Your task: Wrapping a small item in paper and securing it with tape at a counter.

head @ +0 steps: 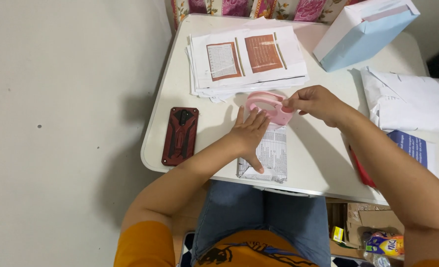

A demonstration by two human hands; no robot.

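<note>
Pink tape dispenser [269, 106] sat just above the paper-wrapped packet [266, 155]; my left hand [249, 133] pressed flat, open, on that packet. My right hand [314, 102] pinched the tape end beside the dispenser. Taping step, I judged; next needs a steady pull.

The left hand [249, 133] covers the top of the printed paper packet [269, 160] at centre frame, the light blue box [362, 29] runs off the top edge, and the bottom-right snack packets [385, 244] are too blurry to make out.

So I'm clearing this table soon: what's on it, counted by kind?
Pink tape dispenser: 1
Paper-wrapped packet: 1
Red-and-black phone case: 1
Printed paper stack: 1
Blue-and-white box: 1
White wrapped bundle: 1
Blue leaflet: 1
Total: 7
</note>
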